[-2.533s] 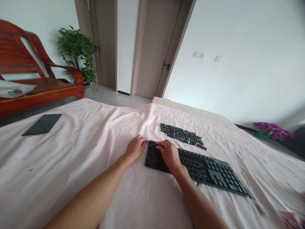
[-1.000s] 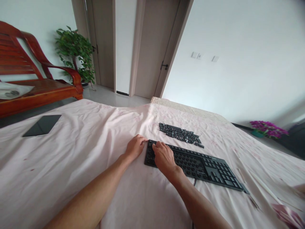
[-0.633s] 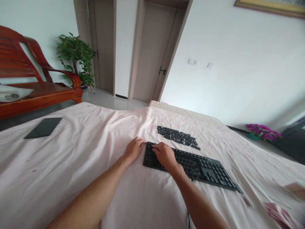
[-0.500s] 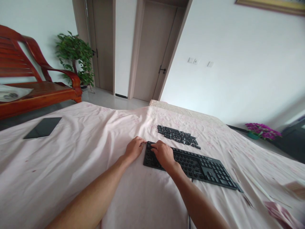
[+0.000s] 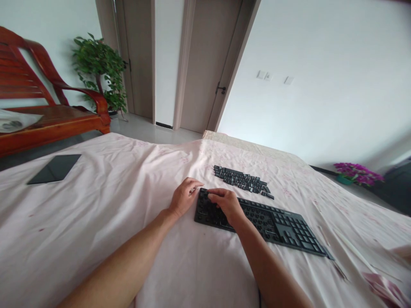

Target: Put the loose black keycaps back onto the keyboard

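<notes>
The black keyboard (image 5: 268, 220) lies on the pink cloth (image 5: 128, 188), long axis slanting far left to near right; right hand (image 5: 227, 204) over its left end, left hand (image 5: 184, 197) beside the corner, grips I can't tell; loose keycaps (image 5: 242, 179) beyond.

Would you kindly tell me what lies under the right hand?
The right hand is over the left end of the keyboard; bare key sockets show beside it. The part directly beneath it is covered, so which keys remain there cannot be seen.
</notes>
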`<state>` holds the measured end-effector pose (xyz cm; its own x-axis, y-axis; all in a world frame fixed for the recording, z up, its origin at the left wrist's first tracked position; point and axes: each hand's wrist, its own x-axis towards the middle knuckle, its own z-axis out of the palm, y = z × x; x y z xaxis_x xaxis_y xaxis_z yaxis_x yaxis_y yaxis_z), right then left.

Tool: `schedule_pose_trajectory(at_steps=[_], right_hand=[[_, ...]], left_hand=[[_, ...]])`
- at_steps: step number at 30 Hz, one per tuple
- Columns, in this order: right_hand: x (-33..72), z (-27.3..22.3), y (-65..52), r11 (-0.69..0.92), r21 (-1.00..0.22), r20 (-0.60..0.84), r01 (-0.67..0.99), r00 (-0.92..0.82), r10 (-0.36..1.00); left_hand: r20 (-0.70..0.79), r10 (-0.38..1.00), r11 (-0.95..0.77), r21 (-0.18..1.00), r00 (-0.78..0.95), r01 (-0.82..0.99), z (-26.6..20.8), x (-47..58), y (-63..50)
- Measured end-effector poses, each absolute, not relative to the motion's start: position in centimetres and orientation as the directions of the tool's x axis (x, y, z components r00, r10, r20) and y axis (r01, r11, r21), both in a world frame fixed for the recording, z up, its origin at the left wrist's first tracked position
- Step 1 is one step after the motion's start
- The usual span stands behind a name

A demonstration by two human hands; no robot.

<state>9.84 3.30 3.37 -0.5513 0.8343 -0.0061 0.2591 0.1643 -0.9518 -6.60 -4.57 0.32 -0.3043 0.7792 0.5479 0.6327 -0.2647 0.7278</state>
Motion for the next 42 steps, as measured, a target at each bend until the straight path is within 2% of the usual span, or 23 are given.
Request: schedule_pose_trajectory(at_steps=[3, 7, 19, 31, 35, 37, 40, 42], right_hand=[[9.9, 3.7, 2.7, -0.11, -0.994, -0.1, 0.021, -0.604, 0.79], [10.1, 3.6, 2.3, -0.372, -0.917, -0.163, -0.146, -0.713, 0.682], [10.8, 3.3, 2.5, -0.71, -0.684, -0.26, -0.17, -0.852, 0.455], [11.2, 3.1, 2.9, -0.683, -0.723, -0.259, -0.103, -0.876, 0.406], [11.2, 3.1, 3.1, -0.642, -0.758, -0.232, -0.113, -0.874, 0.427], [11.2, 3.3, 3.4, -0.578, -0.806, -0.206, -0.13, -0.854, 0.478], [11.4, 3.6, 3.8, -0.392, -0.91, -0.165, -0.137, -0.747, 0.644], [11.5, 3.7, 4.0, -0.201, -0.979, -0.137, -0.029, -0.634, 0.761]], left_hand=[[0.6, 0.759, -0.41, 0.743, -0.253, 0.53, 1.5, -5.4, -5.3], [0.613, 0.74, -0.443, 0.753, -0.276, 0.486, 2.4, -4.2, -5.8], [0.645, 0.697, -0.416, 0.721, -0.315, 0.554, 3.0, -3.5, -6.0], [0.673, 0.703, -0.4, 0.641, -0.229, 0.655, 3.0, -4.0, -6.1], [0.665, 0.714, -0.386, 0.636, -0.22, 0.668, 3.2, -3.8, -6.2], [0.657, 0.722, -0.387, 0.643, -0.217, 0.661, 3.1, -3.9, -6.1], [0.629, 0.736, -0.353, 0.671, -0.249, 0.652, 2.4, -4.7, -5.5], [0.583, 0.756, -0.275, 0.696, -0.297, 0.663, 1.5, -5.6, -5.1]])
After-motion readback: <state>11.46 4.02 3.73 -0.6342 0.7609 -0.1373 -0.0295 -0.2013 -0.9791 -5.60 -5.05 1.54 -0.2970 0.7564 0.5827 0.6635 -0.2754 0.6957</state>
